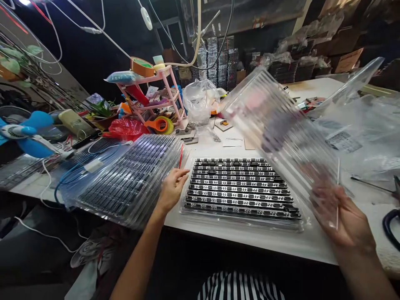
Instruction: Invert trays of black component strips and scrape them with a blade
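Observation:
My right hand (351, 216) grips the lower right edge of a clear ribbed plastic tray (300, 137), lifted at a tilt and blurred by motion. On the table in front of me lies another clear plastic tray (215, 221). Rows of dark connectors with silvery metal faces (231, 189) fill it. My left hand (172, 189) is at that tray's left edge, fingers drawn together in a pinch; whether they hold anything is hidden. To its left is a stack of filled clear trays (131, 179) with a red strip (181, 155) by its right edge.
A pink shelf rack (170, 93) holds tape and small items at the back. Beside it are orange tape rolls (161, 125) and a red plastic bag (126, 128). A blue fan (36, 125) stands far left; clear plastic bags (368, 125) lie right. Cables hang overhead.

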`<action>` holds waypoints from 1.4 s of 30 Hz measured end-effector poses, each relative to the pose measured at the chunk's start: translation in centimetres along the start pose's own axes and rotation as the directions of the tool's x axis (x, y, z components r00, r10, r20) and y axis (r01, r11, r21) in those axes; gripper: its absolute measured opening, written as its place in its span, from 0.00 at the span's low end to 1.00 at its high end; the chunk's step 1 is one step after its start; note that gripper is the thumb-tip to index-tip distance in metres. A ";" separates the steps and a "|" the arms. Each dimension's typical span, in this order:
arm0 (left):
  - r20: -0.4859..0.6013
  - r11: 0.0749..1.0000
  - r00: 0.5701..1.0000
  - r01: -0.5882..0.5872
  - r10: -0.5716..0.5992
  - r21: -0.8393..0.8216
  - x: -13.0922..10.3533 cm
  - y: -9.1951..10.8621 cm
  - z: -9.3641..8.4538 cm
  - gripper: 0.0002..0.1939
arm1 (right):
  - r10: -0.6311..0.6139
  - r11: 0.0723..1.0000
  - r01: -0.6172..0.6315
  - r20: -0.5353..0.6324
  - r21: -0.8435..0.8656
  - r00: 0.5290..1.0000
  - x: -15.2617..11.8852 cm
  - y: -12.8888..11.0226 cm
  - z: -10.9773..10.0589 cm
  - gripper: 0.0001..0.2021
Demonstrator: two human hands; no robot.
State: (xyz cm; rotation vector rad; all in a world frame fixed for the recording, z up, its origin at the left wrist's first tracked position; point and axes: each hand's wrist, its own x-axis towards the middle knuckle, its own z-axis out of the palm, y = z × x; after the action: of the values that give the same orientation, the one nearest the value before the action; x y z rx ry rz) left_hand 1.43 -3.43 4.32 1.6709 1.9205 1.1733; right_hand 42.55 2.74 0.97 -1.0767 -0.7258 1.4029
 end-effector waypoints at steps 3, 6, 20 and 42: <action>0.100 0.974 0.982 -0.173 0.160 0.146 1.6 1.5 1.4 0.09 | 0.235 0.951 -0.205 -0.112 0.233 0.965 -0.4 1.2 -0.9 0.17; 0.204 0.916 0.946 -0.300 0.251 0.265 3.3 2.2 3.2 0.08 | 0.246 0.940 -0.214 -0.092 0.266 0.965 -0.4 2.1 -1.9 0.16; 0.500 0.735 0.812 -0.531 0.300 0.422 7.0 3.6 4.8 0.09 | 0.280 0.917 -0.247 -0.064 0.313 0.958 -1.0 1.6 -1.4 0.17; 0.479 0.816 0.843 -0.447 0.247 0.366 11.0 4.1 9.3 0.07 | 0.244 0.823 -0.191 -0.030 0.534 0.969 -1.0 1.7 -1.6 0.09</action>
State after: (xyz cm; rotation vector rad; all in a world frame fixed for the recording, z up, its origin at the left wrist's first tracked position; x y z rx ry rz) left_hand 7.97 10.00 4.63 2.3883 1.7385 0.3905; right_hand 43.21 1.23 -0.96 -0.7916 -0.1169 1.6078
